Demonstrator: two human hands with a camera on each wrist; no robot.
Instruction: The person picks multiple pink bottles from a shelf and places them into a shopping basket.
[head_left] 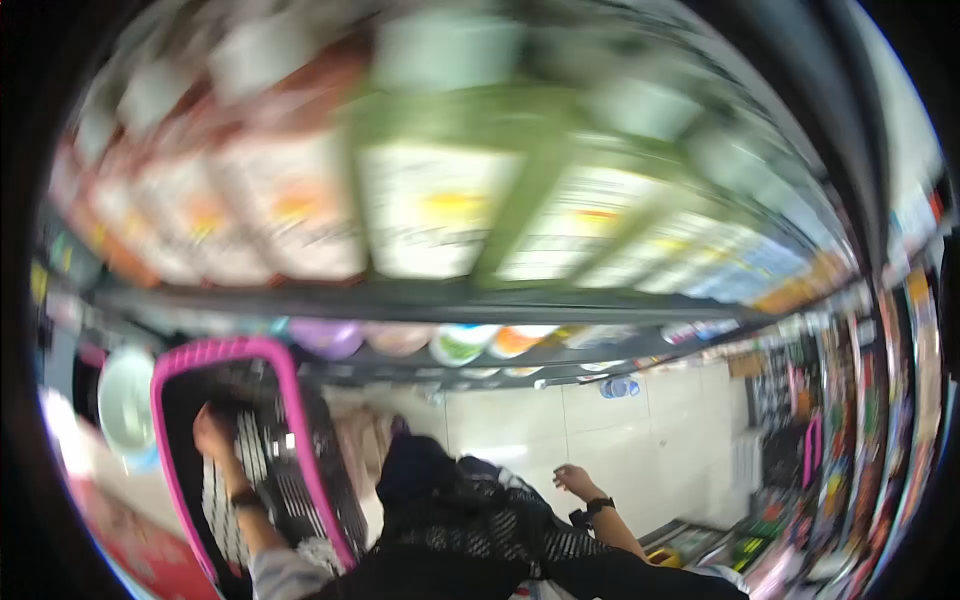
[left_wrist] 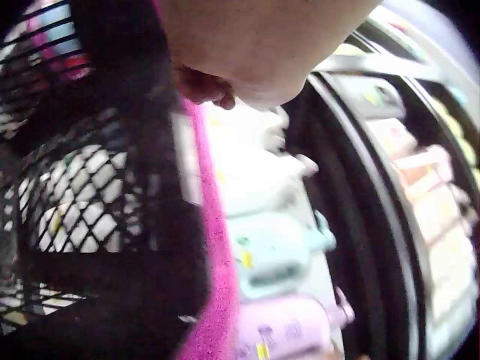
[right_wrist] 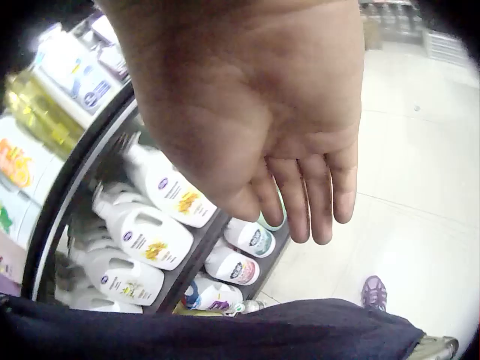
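Several store shelves (head_left: 440, 300) fill the upper half of the head view, loaded with large blurred packs (head_left: 430, 210) in white, orange and green. Below them a pale tiled floor (head_left: 620, 440) runs down the aisle, with more crowded racks along the far right edge.

At the lower left, on the person's left side and close to the shelving, is a shopping basket (head_left: 225, 350) of black mesh with a bright pink rim. It is the largest thing within reach. The left wrist view shows the same pink rim running just beside a shelf of pastel bottles (left_wrist: 277, 247) in green and lilac.

The right wrist view shows rows of white jugs (right_wrist: 150, 232) with handles and coloured labels on a dark shelf, and the person's dark clothing (right_wrist: 187, 330) across the bottom of the picture.

The left hand (head_left: 212, 430) reaches into the basket, over the mesh near the rim. The left wrist view shows only a blurred edge of the hand, so I cannot tell whether its fingers are closed around anything.

The right hand (head_left: 575, 480) hangs free over the floor, well apart from the basket and from the jugs. Its palm faces the wrist camera, its fingers (right_wrist: 319, 195) are straight and together, and it holds nothing.

A black wristband (head_left: 600, 505) sits on the right wrist. A small bottle (head_left: 620, 387) lies on the floor at the foot of the shelves.
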